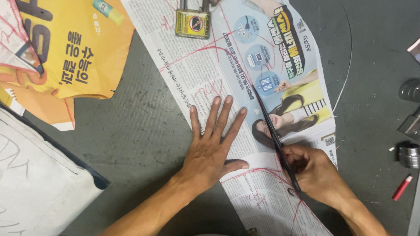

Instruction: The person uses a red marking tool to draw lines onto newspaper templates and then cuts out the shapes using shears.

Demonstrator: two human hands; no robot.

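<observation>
The left hand [209, 154] lay flat with fingers spread, pressing the newspaper [207, 79] to the grey desk [143, 114], while the right hand [312, 172] gripped scissors [272, 131] whose blades pointed away along a red line. The near stretch of that line looked cut; the far stretch, toward a yellow weight [192, 22], remained uncut, so the cutting seemed about half done.

Red pen lines cross a white and pale-blue newspaper sheet [207, 79] on a dark grey table [138, 114].
Black scissors [273, 135] lie over the print; beside it, orange-yellow paper [84, 44] with black lettering, a yellow padlock [192, 23], a red marker [402, 187].
</observation>
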